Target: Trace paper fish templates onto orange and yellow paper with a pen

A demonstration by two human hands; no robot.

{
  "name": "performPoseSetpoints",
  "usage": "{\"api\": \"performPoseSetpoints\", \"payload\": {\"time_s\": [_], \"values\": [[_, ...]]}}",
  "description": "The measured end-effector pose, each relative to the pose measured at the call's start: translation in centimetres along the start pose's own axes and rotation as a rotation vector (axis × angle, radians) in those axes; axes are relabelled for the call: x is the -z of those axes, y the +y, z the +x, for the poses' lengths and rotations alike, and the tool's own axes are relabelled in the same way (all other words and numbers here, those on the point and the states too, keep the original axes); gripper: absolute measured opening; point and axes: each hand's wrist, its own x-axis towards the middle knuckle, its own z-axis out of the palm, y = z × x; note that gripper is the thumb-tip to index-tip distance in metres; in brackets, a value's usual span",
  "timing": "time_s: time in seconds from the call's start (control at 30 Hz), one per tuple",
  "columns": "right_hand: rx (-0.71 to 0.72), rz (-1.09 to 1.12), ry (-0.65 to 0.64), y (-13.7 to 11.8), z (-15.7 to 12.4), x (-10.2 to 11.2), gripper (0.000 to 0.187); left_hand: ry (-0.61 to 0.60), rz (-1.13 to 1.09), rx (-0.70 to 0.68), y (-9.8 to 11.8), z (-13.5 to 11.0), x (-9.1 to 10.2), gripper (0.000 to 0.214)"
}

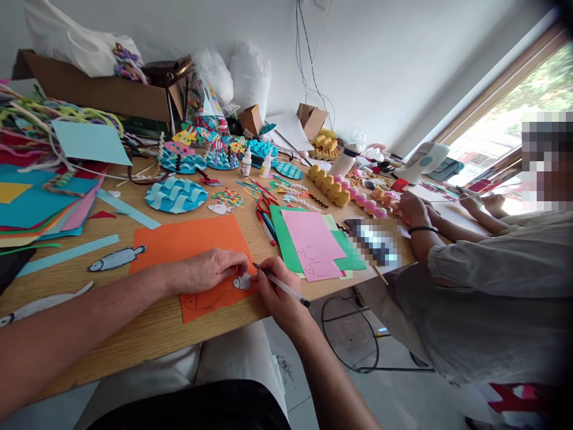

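Observation:
On the table's front edge lies a sheet of orange paper [197, 239] with a fish outline drawn near its lower edge. A small grey-and-white paper fish [242, 281] rests on that sheet. My left hand [219, 267] is on the orange sheet, its fingers bent and closed at the upper edge of the small fish, pressing it down. In my right hand [278, 292] is a pen [286, 288], clear-barrelled with a black end, its tip beside the small fish. Another paper fish [117, 258], blue-grey, lies left of the sheet.
Pink paper [311, 242] with drawn outlines lies over green sheets [282, 230] to the right. Scissors [267, 204], markers [265, 227] and a blue wavy disc [176, 194] lie beyond. Coloured paper [36, 203] is stacked left. A co-worker's hands [412, 209] are at the right.

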Motion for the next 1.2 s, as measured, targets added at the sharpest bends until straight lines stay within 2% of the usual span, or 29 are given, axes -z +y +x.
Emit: {"api": "performPoseSetpoints", "payload": {"time_s": [0.13,0.23,0.27,0.33,0.4,0.47,0.57,0.67,0.87,1.07,1.2], "values": [[0.033,-0.077,-0.026,-0.3,0.1,0.2,0.004,-0.005,0.081,-0.006,1.2,-0.2,-0.1,0.027],[0.056,-0.104,-0.022,-0.4,0.1,0.3,0.006,-0.015,0.297,-0.035,3.4,-1.2,-1.1,0.025],[0.059,-0.104,-0.021,-0.4,0.1,0.3,0.006,-0.009,0.376,-0.027,4.3,-1.7,-1.8,0.023],[0.055,-0.099,-0.026,-0.3,0.1,0.3,0.005,-0.038,0.428,0.08,6.0,-2.9,-3.3,0.028],[0.049,-0.095,-0.039,-0.2,0.1,0.2,0.005,0.018,0.43,0.193,7.0,-4.0,-5.1,0.037],[0.053,-0.098,-0.042,-0.1,0.1,0.2,0.005,0.071,0.442,0.256,7.3,-4.7,-6.8,0.043],[0.083,-0.102,-0.042,-0.1,0.1,0.3,0.005,0.145,0.471,0.268,6.6,-4.5,-8.2,0.05],[0.104,-0.112,-0.047,-0.1,0.1,0.3,0.005,0.175,0.511,0.289,5.7,-3.6,-8.4,0.052],[0.103,-0.108,-0.057,0.0,0.3,0.3,0.005,0.129,0.57,0.371,5.5,-2.7,-7.9,0.05],[-0.004,0.167,-0.132,-1.1,1.6,0.8,0.006,0.05,0.624,0.366,6.4,-2.7,-7.6,0.047],[-0.033,0.266,-0.222,-1.5,2.5,0.5,0.005,0.071,0.656,0.387,6.9,-2.8,-7.4,0.047]]}}
